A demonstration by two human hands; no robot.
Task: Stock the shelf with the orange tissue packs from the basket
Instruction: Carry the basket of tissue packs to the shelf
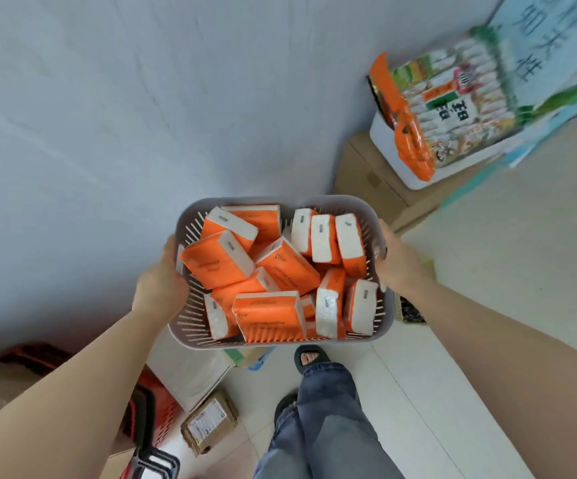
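I hold a grey slotted plastic basket (pixel 385 316) in the air in front of me, above the floor. It is full of several orange tissue packs (pixel 270 314) with white ends, lying jumbled. My left hand (pixel 161 283) grips the basket's left rim. My right hand (pixel 399 261) grips its right rim. No shelf is in view.
A pale wall (pixel 124 115) fills the left and top. At the right stand cardboard boxes (pixel 377 181) and a white bin (pixel 389 146) with large snack bags. A red basket (pixel 156 406) and a small parcel (pixel 207 423) lie on the tiled floor near my feet.
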